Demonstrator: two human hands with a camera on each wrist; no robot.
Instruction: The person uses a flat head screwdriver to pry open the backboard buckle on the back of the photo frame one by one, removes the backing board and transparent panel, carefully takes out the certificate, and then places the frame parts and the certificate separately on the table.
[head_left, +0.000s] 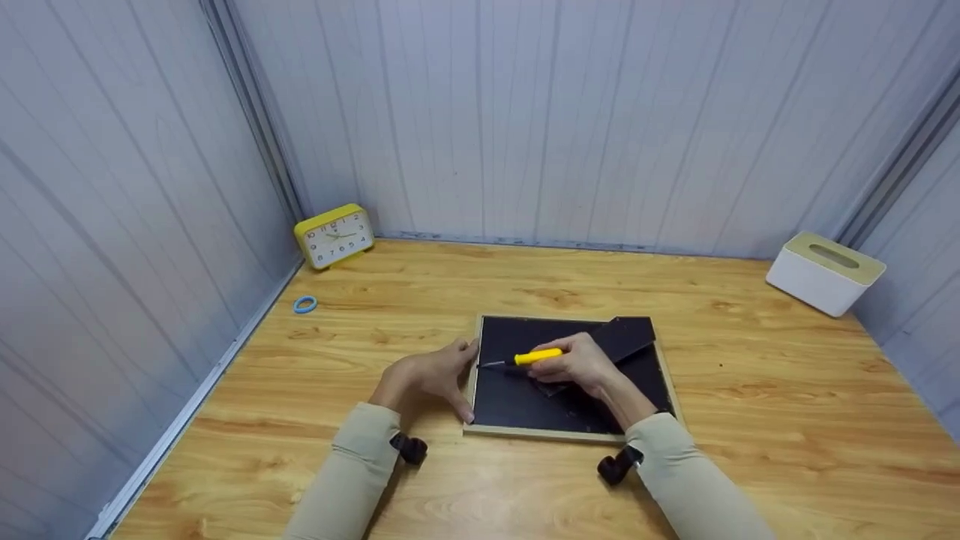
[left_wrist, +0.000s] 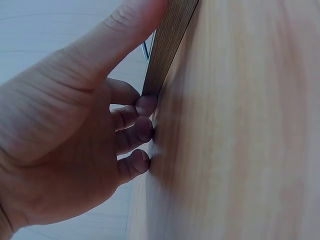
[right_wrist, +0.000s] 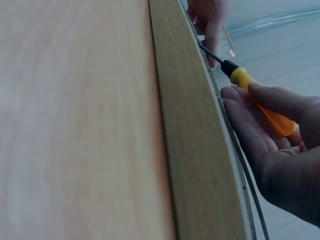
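Note:
A picture frame [head_left: 517,431] lies face down on the table, its black backing [head_left: 510,401] and hinged stand [head_left: 630,337] facing up. My left hand [head_left: 439,371] holds the frame's left side, thumb at the near left corner and bent fingers [left_wrist: 142,129] along the edge by the tabletop. My right hand [head_left: 581,364] grips a screwdriver [head_left: 538,356] by its yellow handle, above the stand. The screwdriver's thin metal shaft points left, its tip at the inner left edge of the frame. In the right wrist view, the yellow handle [right_wrist: 242,79] sits between thumb and fingers.
A yellow alarm clock [head_left: 335,236] stands at the back left, with a light blue ring [head_left: 305,304] in front of it. At the back right is a white tissue box [head_left: 817,277] with a wooden lid. Pale panel walls [head_left: 510,127] enclose the wooden table [head_left: 787,420].

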